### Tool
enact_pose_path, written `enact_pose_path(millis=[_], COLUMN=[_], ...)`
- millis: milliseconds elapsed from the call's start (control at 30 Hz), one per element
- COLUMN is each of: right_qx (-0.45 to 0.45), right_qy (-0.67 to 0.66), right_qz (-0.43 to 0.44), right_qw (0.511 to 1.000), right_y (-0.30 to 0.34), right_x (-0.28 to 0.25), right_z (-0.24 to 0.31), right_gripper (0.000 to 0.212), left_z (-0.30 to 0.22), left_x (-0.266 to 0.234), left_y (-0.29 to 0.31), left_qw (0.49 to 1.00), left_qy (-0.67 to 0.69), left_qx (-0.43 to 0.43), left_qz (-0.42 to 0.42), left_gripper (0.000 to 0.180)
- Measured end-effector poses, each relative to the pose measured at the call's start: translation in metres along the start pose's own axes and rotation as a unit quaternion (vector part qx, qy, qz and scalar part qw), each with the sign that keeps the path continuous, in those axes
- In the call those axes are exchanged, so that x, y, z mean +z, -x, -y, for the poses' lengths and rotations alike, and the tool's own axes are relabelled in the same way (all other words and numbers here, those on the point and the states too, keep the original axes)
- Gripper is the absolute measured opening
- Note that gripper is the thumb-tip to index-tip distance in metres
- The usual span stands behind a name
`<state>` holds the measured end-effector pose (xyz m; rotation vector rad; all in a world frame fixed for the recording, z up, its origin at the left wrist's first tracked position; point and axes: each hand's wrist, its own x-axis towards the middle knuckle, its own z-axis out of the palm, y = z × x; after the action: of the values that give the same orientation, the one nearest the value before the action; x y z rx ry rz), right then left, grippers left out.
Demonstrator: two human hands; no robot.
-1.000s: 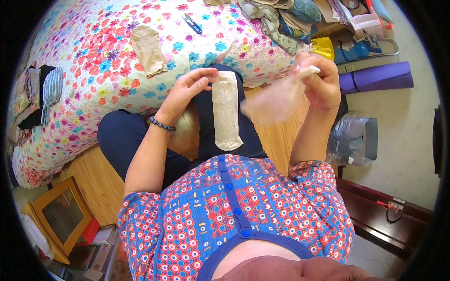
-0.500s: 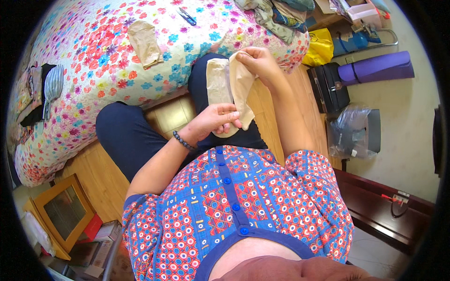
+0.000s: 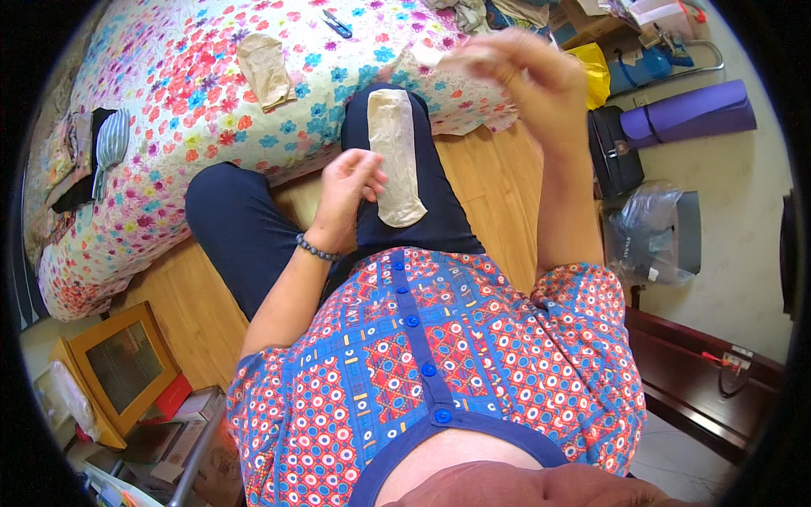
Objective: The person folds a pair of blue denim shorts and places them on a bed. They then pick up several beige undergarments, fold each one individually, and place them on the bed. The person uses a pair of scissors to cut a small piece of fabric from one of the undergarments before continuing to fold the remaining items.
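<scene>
A flat beige sock-like cloth lies lengthwise on my right thigh. Beside its left edge is my left hand, fingers curled in and nothing visible in them; whether the fingertips touch the cloth I cannot tell. Raised to the right, over the bed's edge, my right hand is blurred by motion. Its fingers close on a pale strip, seen edge-on and smeared, that looks like the second beige cloth. Another beige cloth of similar kind rests on the bed, with small blue-handled thread snips farther back.
The bed's floral cover spreads ahead and left, with folded clothes at its left side. A black bag, purple rolled mat and yellow bag stand right. A wooden-framed panel is at lower left.
My right hand has lifted the upper cloth off the one on my thigh and swung up and right. My left hand has let go and moved left.
</scene>
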<state>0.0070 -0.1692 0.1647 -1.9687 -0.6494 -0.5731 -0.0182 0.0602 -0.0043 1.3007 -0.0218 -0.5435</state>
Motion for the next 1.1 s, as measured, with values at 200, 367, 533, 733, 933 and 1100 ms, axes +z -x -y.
enact_pose_path(millis=[200,367,533,733,933,1100], right_qx=[-0.068,-0.087,-0.029,0.072,0.250,0.422], right_qy=[0.197,0.176,0.090,0.074,0.072,-0.257], right_qz=[0.118,0.166,0.042,0.108,0.180,0.104], right_qw=[0.971,0.966,0.995,0.989,0.949,0.863], right_y=[0.113,0.164,0.127,0.043,0.060,0.152], right_x=[0.076,0.107,0.086,0.103,0.079,0.039], right_z=[-0.008,-0.014,-0.037,-0.121,-0.117,-0.076], right_gripper=[0.018,0.021,0.008,0.034,0.028,0.017], left_z=[0.037,0.030,0.043,0.033,0.015,-0.030], left_x=[-0.015,-0.009,-0.006,0.001,-0.034,-0.043], left_y=[0.001,0.018,0.023,0.029,0.021,-0.026], left_qw=[0.996,0.987,0.991,0.989,0.981,0.992], left_qy=[0.033,0.083,-0.028,-0.025,0.173,0.030], left_qx=[-0.064,-0.136,-0.132,-0.141,-0.002,0.095], left_qz=[-0.049,0.004,0.017,0.040,-0.083,-0.075], left_gripper=[0.029,0.034,0.020,0.018,0.022,0.029])
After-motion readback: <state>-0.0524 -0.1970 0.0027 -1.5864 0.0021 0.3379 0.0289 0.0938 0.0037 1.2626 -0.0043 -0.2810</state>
